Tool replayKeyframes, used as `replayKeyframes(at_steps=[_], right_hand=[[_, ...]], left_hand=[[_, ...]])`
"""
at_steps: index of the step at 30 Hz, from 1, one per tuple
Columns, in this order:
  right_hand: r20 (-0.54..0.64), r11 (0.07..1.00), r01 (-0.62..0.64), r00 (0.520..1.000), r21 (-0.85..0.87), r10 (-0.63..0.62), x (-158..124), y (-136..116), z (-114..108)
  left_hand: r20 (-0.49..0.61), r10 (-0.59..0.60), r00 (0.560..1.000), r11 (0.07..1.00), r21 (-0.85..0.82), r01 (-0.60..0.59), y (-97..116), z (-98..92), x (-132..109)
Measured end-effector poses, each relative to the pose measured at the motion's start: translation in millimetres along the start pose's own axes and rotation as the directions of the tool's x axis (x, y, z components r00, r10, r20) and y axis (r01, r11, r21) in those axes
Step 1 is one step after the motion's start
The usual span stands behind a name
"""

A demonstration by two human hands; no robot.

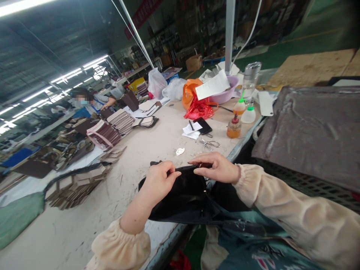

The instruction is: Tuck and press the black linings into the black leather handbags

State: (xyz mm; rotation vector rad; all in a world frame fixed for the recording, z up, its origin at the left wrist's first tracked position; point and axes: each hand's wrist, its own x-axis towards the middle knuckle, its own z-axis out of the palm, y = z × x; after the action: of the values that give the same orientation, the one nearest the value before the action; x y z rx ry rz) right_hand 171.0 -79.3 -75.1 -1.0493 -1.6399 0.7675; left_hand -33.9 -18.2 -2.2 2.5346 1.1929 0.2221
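Desk (157,131): reaching under and beyond left hand (160,180) and right hand (219,168); pale, scuffed, specked on top.
Grey-brown slab (312,131): right of right hand, above a dark slotted crate (303,183).
Black fabric piece (180,195): between and below both hands, at near desk edge; dark, floppy, glinting with metal near right side.
Green cloth (22,221): far out to left of left hand.
Brown panel stack (78,185): left of left hand, fanned out in layers.
Pink-banded stack (104,134): farther off, beyond left hand and leftward.
Lilac basin (225,95): well beyond right hand, beside a crumpled red bag (198,108).
Left hand: closed, pinching upper edge of black fabric piece between thumb and fingers.
Right hand: fingers extended, thumb below, set about same edge; firmness of grip, cannot tell.
Phone (205,126): beyond both hands, beside white paper slips (191,129).
Orange bottle (234,128): beyond right hand, slightly right.
Scissors-like tool (209,143): just beyond right hand.
White scrap (180,151): just past gap between hands.
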Motion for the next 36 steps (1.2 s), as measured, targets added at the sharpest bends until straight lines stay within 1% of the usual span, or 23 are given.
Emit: replayKeyframes(at_steps=[3,6,8,12,15,17,22,25,29,33,34,36], right_hand=[[-0.005,0.998,0.015,1.000,0.054,-0.015,-4,-4,-8],[0.000,0.995,-0.061,0.998,0.075,0.061,-2,-8,-13],[0.016,0.990,-0.134,0.991,0.036,0.134,1,-12,-13],[0.077,0.964,-0.240,0.965,-0.116,0.249,12,-22,-9],[0.099,0.927,-0.324,0.933,-0.190,0.347,20,-29,-6],[0.114,0.906,-0.375,0.909,-0.195,0.400,23,-31,-6],[0.182,0.881,-0.468,0.863,-0.067,0.472,25,-30,-10],[0.203,0.864,-0.502,0.850,0.033,0.486,24,-28,-12],[0.214,0.802,-0.563,0.824,0.200,0.525,21,-25,-14],[0.211,0.738,-0.607,0.795,0.295,0.569,21,-24,-13],[0.207,0.736,-0.608,0.794,0.297,0.572,21,-24,-13],[0.186,0.772,-0.582,0.813,0.254,0.552,22,-25,-12]], left_hand=[[-0.002,0.000,1.000,1.000,0.007,0.000,0,0.3,0],[-0.003,0.004,1.000,1.000,0.020,-0.004,0,0.7,1],[-0.004,0.010,1.000,1.000,0.025,-0.009,0,1.1,1],[-0.007,0.014,1.000,1.000,0.026,-0.014,0,1.3,1],[-0.008,0.006,1.000,1.000,0.029,-0.006,1,1.1,1],[-0.002,0.001,1.000,1.000,0.029,-0.001,1,0.8,2],[0.006,0.003,1.000,1.000,0.022,-0.003,2,0.2,4],[0.005,0.002,1.000,1.000,0.015,-0.002,2,-0.1,5],[0.010,-0.005,1.000,1.000,0.012,0.004,2,-0.7,5],[0.004,0.001,1.000,1.000,0.011,-0.001,2,-0.8,4],[0.003,0.002,1.000,1.000,0.011,-0.002,2,-0.7,4],[0.002,0.003,1.000,1.000,0.015,-0.003,2,-0.7,4]])
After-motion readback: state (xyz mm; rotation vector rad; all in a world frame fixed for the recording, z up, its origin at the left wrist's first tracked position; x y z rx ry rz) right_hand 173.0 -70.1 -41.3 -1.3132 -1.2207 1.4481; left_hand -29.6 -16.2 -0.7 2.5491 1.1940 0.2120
